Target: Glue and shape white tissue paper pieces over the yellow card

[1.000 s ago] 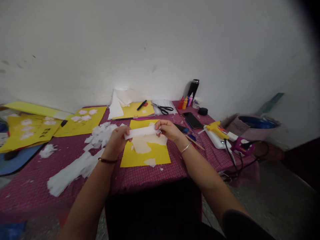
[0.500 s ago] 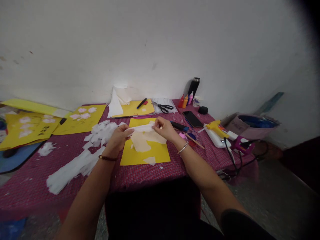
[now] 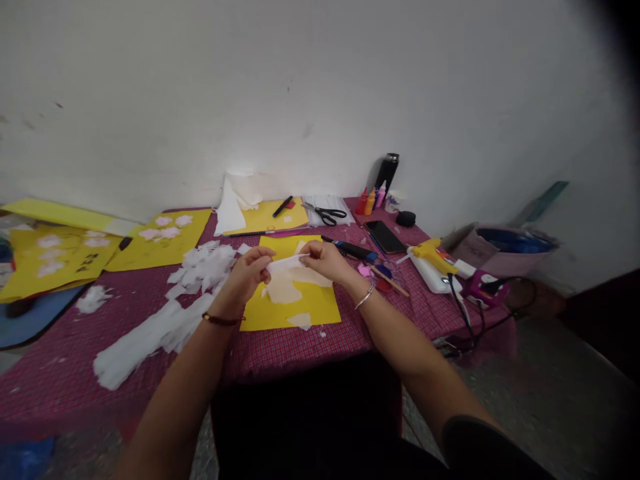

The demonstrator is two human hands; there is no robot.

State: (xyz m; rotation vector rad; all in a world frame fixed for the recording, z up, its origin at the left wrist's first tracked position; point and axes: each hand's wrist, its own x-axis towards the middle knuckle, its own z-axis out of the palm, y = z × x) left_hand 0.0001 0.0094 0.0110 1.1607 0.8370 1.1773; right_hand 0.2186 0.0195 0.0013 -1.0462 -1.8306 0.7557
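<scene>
While the left hand and right hand pinch opposite ends of a white paper strip above the yellow sheet, light, even tension should keep the strip from tearing.

1. The air above the hands was open.
2. White scraps crowded the left; a tool, stick and phone hemmed in the right.
3. The wall closed off the back.
4. Bare tabletop showed along the near edge.
</scene>
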